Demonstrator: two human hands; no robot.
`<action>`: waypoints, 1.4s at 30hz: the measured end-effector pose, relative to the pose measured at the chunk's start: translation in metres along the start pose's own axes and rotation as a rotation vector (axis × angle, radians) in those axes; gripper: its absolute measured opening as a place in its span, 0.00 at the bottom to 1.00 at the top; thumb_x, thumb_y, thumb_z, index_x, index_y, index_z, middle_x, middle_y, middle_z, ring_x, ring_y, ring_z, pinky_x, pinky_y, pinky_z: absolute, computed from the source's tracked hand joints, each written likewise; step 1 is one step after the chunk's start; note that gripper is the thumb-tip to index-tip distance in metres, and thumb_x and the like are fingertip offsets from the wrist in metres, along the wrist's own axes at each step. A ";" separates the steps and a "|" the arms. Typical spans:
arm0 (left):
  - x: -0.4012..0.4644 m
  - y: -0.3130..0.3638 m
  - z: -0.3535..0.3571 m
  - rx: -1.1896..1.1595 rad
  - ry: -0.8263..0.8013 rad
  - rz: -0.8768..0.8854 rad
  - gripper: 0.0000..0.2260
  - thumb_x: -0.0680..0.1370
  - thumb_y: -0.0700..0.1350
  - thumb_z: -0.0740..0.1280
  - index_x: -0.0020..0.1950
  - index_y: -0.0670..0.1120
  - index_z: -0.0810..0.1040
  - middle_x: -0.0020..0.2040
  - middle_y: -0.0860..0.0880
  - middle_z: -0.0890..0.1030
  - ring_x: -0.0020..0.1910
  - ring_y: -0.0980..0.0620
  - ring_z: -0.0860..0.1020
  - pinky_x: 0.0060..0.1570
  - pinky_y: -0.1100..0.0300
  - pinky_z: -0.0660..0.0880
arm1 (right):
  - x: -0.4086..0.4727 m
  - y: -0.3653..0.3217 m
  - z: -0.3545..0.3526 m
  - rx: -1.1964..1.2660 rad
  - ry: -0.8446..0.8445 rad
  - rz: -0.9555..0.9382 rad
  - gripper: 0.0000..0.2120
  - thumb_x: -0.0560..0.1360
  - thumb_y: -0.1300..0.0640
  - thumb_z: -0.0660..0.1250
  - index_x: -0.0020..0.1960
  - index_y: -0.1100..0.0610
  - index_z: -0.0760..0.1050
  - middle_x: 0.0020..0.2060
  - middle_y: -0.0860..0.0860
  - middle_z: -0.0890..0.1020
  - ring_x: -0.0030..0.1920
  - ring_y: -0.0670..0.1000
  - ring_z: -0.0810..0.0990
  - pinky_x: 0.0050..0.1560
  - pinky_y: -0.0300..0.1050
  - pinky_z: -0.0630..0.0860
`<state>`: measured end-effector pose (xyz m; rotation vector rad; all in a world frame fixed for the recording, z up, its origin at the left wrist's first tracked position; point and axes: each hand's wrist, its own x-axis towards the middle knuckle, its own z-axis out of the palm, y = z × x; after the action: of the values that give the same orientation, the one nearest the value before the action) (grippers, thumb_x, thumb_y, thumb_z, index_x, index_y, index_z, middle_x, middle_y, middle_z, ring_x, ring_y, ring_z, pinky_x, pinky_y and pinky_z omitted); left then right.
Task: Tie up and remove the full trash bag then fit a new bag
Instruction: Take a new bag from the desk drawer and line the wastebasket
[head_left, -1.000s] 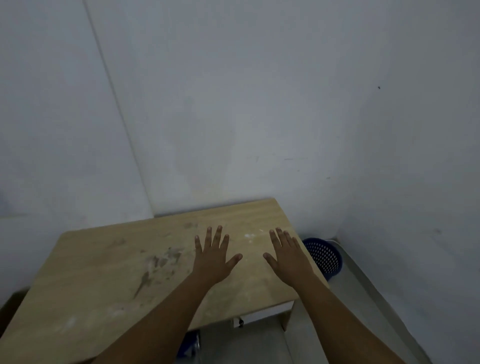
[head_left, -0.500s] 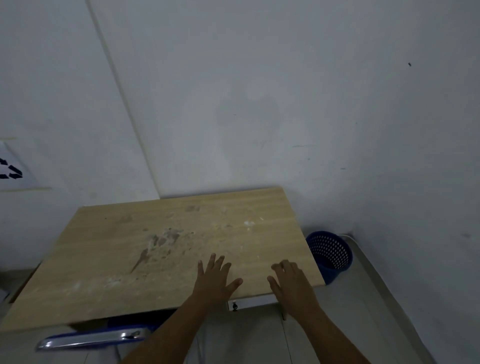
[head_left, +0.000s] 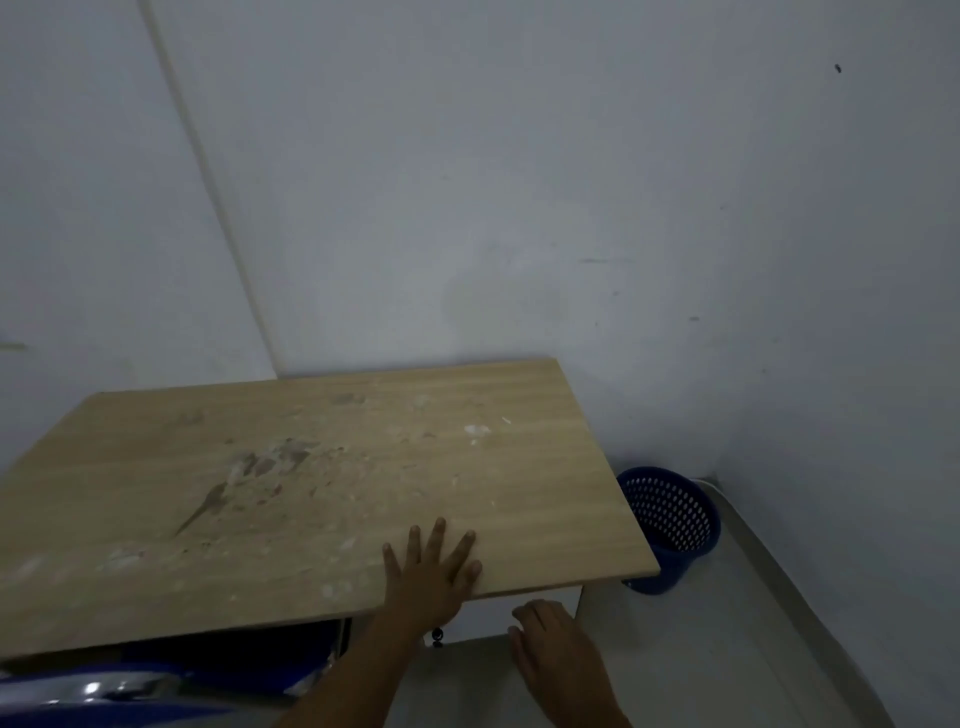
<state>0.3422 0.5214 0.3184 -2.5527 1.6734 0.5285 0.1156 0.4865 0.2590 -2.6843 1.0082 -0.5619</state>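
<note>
A blue perforated plastic trash basket (head_left: 670, 519) stands on the floor in the room's corner, right of the table and partly hidden behind its right edge. I see no bag in it from here. My left hand (head_left: 428, 571) lies flat with spread fingers on the front edge of the wooden table (head_left: 311, 493). My right hand (head_left: 558, 649) hangs below the table's front edge with fingers relaxed, holding nothing.
The tabletop is stained and dusty. A white drawer front with a small keyhole (head_left: 437, 635) sits under the table near my hands. A blue chair with a chrome frame (head_left: 104, 691) is tucked under the table at the lower left. White walls close in behind and on the right.
Both hands have drawn back toward me across the table. The right hand has slipped off the tabletop and dropped below its front edge; the view has pulled back.
</note>
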 end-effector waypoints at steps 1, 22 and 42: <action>0.002 -0.001 0.013 -0.029 0.050 -0.001 0.27 0.82 0.71 0.38 0.80 0.71 0.35 0.83 0.55 0.31 0.83 0.42 0.32 0.75 0.29 0.33 | -0.004 0.008 0.011 -0.008 0.035 -0.021 0.10 0.74 0.51 0.81 0.52 0.50 0.85 0.47 0.45 0.85 0.47 0.48 0.85 0.41 0.37 0.81; 0.019 -0.009 0.071 0.056 0.409 0.043 0.28 0.80 0.71 0.38 0.81 0.72 0.44 0.86 0.52 0.47 0.85 0.40 0.47 0.77 0.28 0.42 | -0.057 0.064 0.198 -0.004 0.505 -0.057 0.16 0.83 0.51 0.67 0.65 0.59 0.83 0.57 0.53 0.86 0.55 0.51 0.85 0.49 0.42 0.84; 0.027 -0.020 0.077 0.065 0.436 0.128 0.32 0.78 0.75 0.37 0.82 0.71 0.48 0.86 0.53 0.49 0.85 0.40 0.49 0.77 0.28 0.44 | 0.014 0.050 0.218 0.500 0.609 0.057 0.31 0.83 0.46 0.71 0.82 0.54 0.68 0.69 0.52 0.79 0.68 0.50 0.77 0.67 0.50 0.78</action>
<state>0.3498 0.5223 0.2348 -2.6634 1.9480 -0.0927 0.1891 0.4554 0.0492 -2.0663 0.9035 -1.4546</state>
